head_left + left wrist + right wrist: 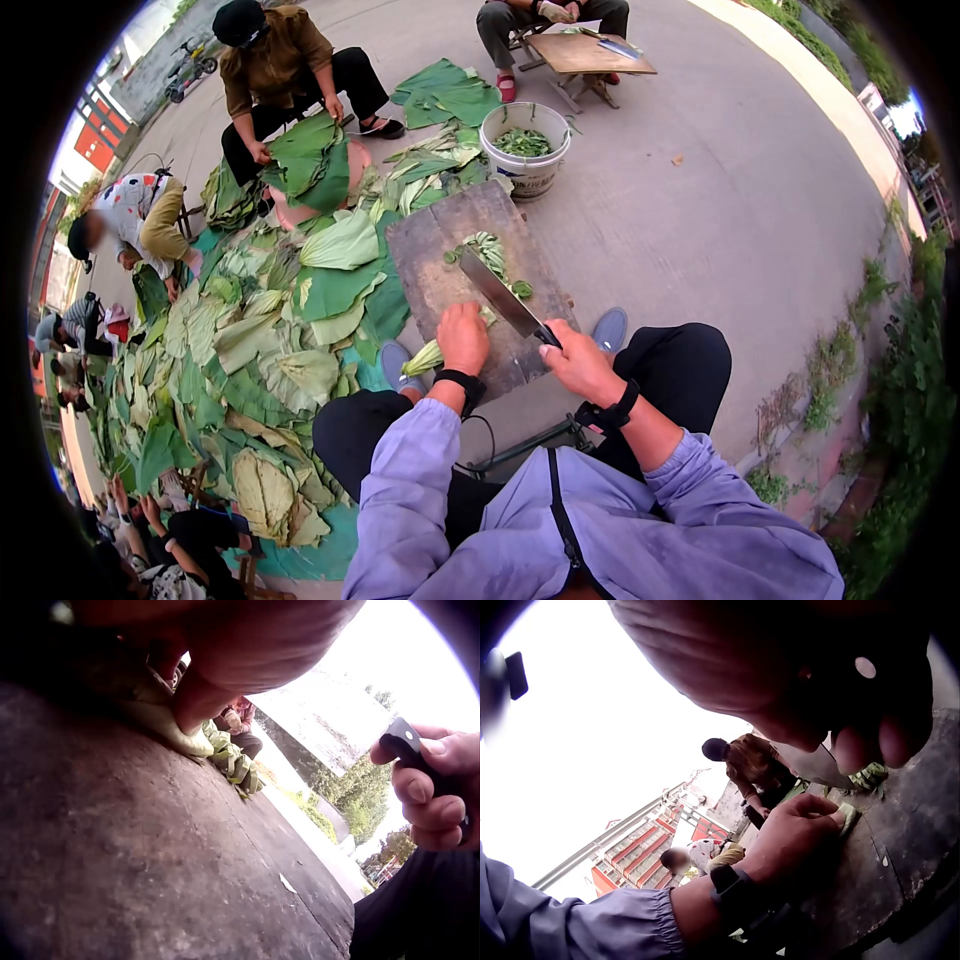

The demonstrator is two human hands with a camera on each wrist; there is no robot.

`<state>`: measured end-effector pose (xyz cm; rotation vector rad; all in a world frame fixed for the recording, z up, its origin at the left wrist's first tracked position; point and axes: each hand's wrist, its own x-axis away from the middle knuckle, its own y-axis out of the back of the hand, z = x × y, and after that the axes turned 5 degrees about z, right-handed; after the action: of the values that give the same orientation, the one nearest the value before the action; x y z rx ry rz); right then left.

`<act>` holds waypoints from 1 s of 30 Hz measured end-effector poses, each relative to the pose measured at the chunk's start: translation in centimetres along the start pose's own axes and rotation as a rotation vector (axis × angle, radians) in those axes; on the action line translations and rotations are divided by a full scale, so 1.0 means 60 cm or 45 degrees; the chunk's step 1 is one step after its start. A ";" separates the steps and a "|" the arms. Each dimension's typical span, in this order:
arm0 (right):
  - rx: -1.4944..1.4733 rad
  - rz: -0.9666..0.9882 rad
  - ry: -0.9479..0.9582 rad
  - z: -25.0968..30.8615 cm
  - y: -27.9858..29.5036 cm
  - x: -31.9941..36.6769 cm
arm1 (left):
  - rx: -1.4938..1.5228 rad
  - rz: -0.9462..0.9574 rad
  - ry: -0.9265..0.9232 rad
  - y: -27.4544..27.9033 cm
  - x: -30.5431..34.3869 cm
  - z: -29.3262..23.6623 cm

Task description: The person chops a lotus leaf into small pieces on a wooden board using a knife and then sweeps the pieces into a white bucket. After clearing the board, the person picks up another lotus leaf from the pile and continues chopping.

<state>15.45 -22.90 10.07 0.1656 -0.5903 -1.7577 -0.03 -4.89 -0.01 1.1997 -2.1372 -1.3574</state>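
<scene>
My left hand (pixel 463 338) holds a rolled green leaf bundle (pixel 424 358) down on a worn wooden chopping board (pixel 418 250). The roll's pale end pokes out past my fingers (pixel 799 829) in the right wrist view. A cleaver (pixel 500 297) with a broad steel blade and black handle is gripped in my right hand (pixel 583 362). Its blade hangs over the board, just right of my left hand, overlapping the shredded leaf strips (pixel 487 248) in the head view. Those strips lie in a loose pile beyond the roll.
Large green leaves (pixel 250 340) cover the ground to my left. A white bucket (pixel 530 178) holding cut greens stands past the board. One person (pixel 285 75) handles leaves across from me; another sits behind a small wooden table (pixel 590 55). More people sit at far left.
</scene>
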 end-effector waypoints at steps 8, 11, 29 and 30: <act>0.135 -0.018 0.073 -0.035 -0.015 0.028 | 0.168 -0.109 -0.054 0.008 0.007 -0.005; 0.210 -0.073 0.169 -0.057 -0.031 0.038 | 0.170 -0.113 -0.078 0.002 0.006 0.000; 0.516 -0.049 0.060 -0.029 -0.048 0.062 | 0.197 -0.109 -0.074 0.005 0.003 -0.004; 0.510 -0.072 0.092 -0.029 -0.048 0.062 | 0.190 -0.113 -0.080 0.005 0.004 -0.004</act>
<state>12.63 -26.49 7.95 0.5252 -0.8872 -1.6628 -0.16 -5.15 0.30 1.3394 -2.2895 -1.3069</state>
